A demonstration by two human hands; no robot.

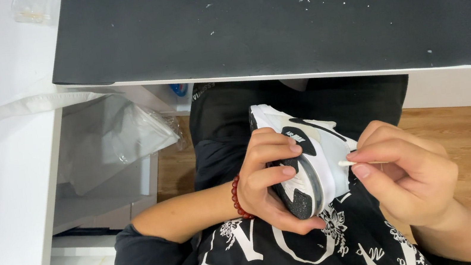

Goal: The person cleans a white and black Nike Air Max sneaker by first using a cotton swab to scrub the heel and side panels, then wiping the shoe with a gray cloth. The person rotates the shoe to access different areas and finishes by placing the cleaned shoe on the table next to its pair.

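A white and black sneaker (324, 151) lies on its side over my lap, below the table edge. My left hand (268, 176) grips it around the heel and sole, with a red bead bracelet (236, 198) on the wrist. My right hand (405, 174) pinches a thin white cotton swab (348, 162) between thumb and fingers. The swab's tip touches the white side of the sneaker near the midsole.
A black mat (270, 26) with white specks covers the white table (457, 84) ahead of me. A white counter (4, 197) runs along the left, with clear plastic bags (128, 133) on shelves beneath it. Wooden floor (464, 140) shows at the right.
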